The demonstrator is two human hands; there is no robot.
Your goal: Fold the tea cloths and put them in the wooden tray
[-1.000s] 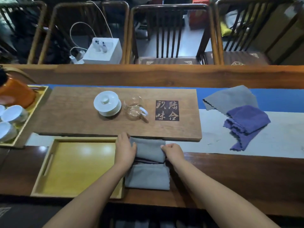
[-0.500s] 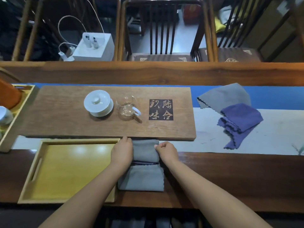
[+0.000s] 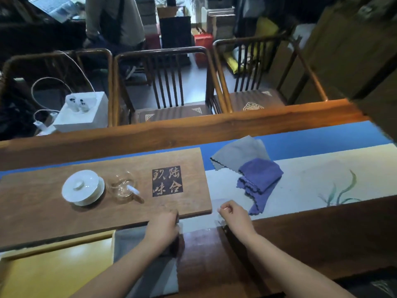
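The left hand (image 3: 163, 227) lay on the far end of the folded grey cloth (image 3: 150, 265), fingers curled over its edge so that it seemed to be gripping the fabric, though the blur kept me from being sure how firmly. The right hand (image 3: 234, 216) was off the cloth, hovering over the table's edge with its fingers loosely curled and nothing in them; it pointed towards the loose cloths further right.

The grey cloth sat on the dark table (image 3: 300, 239), its left edge just at the rim of the wooden tray (image 3: 53, 269), not yet inside it. I judged the folding of this one finished and the step in hand to be the transfer: the left hand needed only to lift or slide the bundle leftward over the rim and set it flat on the yellow floor of the tray without letting the fold spring open. The right hand looked free to fetch the next cloth.

Counting what was there: three tea cloths in all, the one folded under the hand and two unfolded on the runner (image 3: 311, 179), a grey cloth (image 3: 234, 155) with a purple cloth (image 3: 260, 179) lying partly over it. One tray. On the long wooden board (image 3: 64, 218) stood one white lidded cup (image 3: 82, 187) and one glass pitcher (image 3: 123, 187). Behind the table were three chairs.
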